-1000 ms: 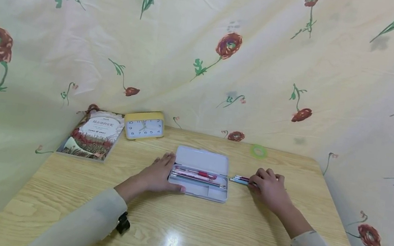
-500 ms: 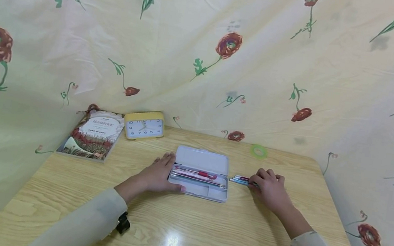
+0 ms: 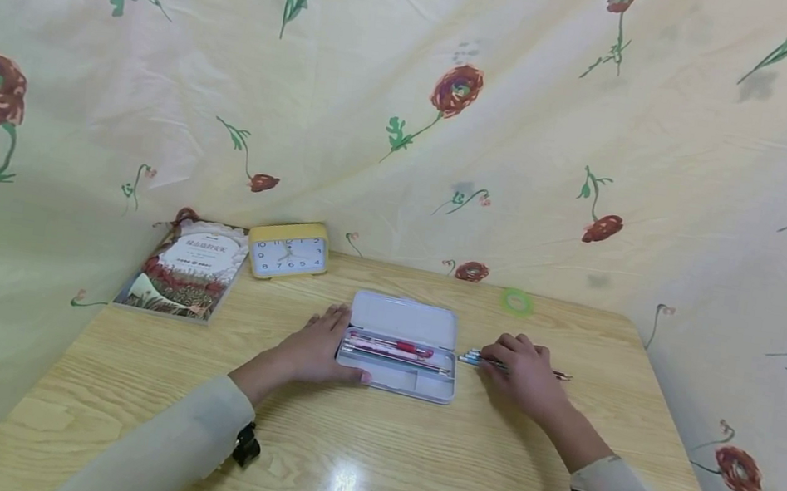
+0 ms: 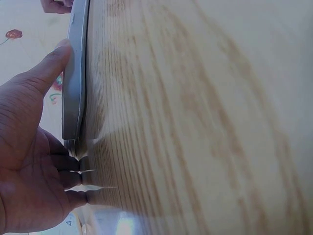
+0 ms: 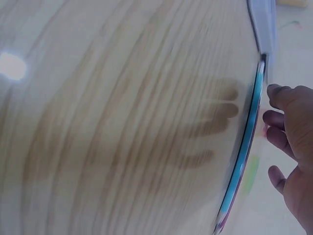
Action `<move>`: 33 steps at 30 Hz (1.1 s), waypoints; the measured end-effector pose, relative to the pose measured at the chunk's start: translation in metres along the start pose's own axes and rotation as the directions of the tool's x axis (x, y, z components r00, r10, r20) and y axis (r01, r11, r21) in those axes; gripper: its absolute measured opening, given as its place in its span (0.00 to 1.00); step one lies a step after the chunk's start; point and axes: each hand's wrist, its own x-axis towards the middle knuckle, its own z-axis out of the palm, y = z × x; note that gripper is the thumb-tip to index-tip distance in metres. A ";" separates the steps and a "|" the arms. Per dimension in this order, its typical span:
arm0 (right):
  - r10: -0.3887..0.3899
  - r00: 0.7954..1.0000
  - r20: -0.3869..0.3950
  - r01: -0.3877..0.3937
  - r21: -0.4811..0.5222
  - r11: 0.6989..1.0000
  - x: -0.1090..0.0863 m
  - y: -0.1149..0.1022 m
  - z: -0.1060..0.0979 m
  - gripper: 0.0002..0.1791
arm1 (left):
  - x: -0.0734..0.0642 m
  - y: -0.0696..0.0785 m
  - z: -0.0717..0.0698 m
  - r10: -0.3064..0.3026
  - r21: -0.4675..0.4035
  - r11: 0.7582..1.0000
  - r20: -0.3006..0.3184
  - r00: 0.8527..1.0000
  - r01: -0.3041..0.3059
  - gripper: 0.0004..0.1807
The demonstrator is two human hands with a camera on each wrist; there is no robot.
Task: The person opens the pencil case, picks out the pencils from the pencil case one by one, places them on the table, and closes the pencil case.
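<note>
Near the middle of a pale wood-grain table [image 3: 481, 484], a flat, rectangular, light-grey pencil case [image 3: 394, 376] with its hinged lid laid back on the far side. At its left end, the left hand [image 3: 313, 348], spread, thumb on the front edge and fingers along the short side. In the back compartment, a red pen [image 3: 413, 349] among slim pencils and pens, all lengthwise; in front, a long shallow compartment and a smaller one at the right. Just beside the case's right end, a bundle of slim light-blue and dark maroon pencils [image 5: 244, 142], flat on the wood. Right over these, the right hand [image 3: 529, 378], fingers bent loosely downwards, thumb parted from them, with a slight gap above the pencils in the right wrist view. Farther back, a bright-green ring-shaped roll of tape [image 3: 517, 301]; to the left, a yellow rectangular clock [image 3: 288, 252] beside an illustrated paperback book [image 3: 190, 267].
</note>
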 end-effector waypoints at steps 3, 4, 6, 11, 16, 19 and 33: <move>-0.012 1.000 0.008 0.011 0.051 0.999 0.007 -0.013 0.002 0.06 | 0.000 0.000 0.000 0.004 -0.006 1.000 -0.003 1.000 -0.004 0.73; -0.016 1.000 0.015 0.015 0.067 0.998 0.009 -0.017 0.002 0.06 | 0.001 0.000 0.000 0.005 -0.007 1.000 -0.004 1.000 -0.005 0.73; -0.025 0.999 0.036 0.022 0.096 0.995 0.013 -0.027 0.003 0.07 | 0.001 -0.001 0.000 0.008 -0.009 1.000 -0.004 1.000 -0.008 0.73; -0.077 0.994 0.072 0.067 0.129 0.989 0.022 -0.049 0.008 0.08 | 0.001 -0.002 0.001 0.011 -0.006 1.000 -0.002 1.000 -0.011 0.73; -0.168 0.986 0.021 0.164 0.131 0.978 0.027 -0.064 0.015 0.07 | 0.001 -0.002 0.000 0.018 -0.002 1.000 -0.003 1.000 -0.018 0.74; -0.207 0.978 -0.008 0.206 0.143 0.968 0.027 -0.068 0.019 0.08 | 0.001 -0.003 0.000 0.018 0.000 1.000 -0.005 1.000 -0.018 0.74; -0.236 0.971 -0.040 0.239 0.207 0.949 0.028 -0.061 0.037 0.05 | 0.000 -0.001 -0.001 0.002 -0.016 1.000 0.001 1.000 -0.002 0.73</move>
